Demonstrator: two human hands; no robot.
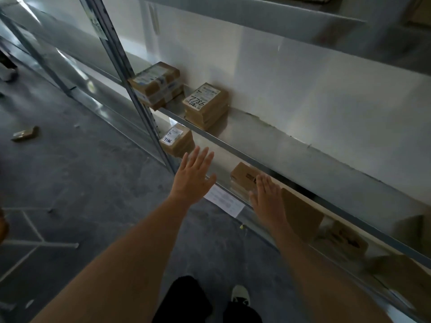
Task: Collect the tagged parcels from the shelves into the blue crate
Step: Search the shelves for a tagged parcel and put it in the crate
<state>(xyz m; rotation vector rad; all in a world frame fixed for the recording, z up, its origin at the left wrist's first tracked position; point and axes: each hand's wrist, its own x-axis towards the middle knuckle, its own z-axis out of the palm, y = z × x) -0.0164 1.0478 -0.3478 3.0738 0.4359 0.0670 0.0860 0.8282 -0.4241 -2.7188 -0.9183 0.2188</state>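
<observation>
Cardboard parcels on the lower shelf (235, 194): both hands empty with fingers straight, left hand (194, 174) near the parcel marked 7786 (177, 139), right hand (268, 198) before another parcel (243, 177); clasp one box from both sides, blue crate unseen.

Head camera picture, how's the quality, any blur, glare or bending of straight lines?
Head view: dim overall; the boxes at lower right smear into blur, while the parcel marked 7786 reads sharp; soft glare on the metal shelf; the wide lens bows the shelf post and edges.
</observation>
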